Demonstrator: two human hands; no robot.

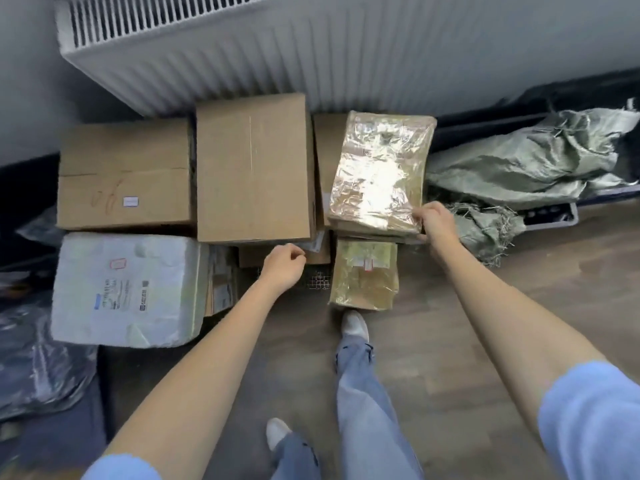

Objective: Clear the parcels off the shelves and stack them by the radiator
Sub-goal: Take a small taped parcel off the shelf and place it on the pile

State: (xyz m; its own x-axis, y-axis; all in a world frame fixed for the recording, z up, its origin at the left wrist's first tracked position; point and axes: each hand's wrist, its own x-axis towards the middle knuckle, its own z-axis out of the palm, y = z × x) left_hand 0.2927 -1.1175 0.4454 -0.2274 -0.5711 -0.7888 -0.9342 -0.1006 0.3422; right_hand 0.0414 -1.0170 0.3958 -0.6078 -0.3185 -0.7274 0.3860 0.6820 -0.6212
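Head view, steeply down, over parcels [254,168]

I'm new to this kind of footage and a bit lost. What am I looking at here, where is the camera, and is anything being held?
There is no machine: a person wears one camera on the head, looking down at their own arms. The right hand grips the near corner of a shiny tape-wrapped parcel lying on top of a stack. The left hand is loosely curled and holds nothing. On the floor below the white radiator stand two cardboard boxes, a white foam box and a smaller wrapped parcel. Grey-green sacks lie to the right.
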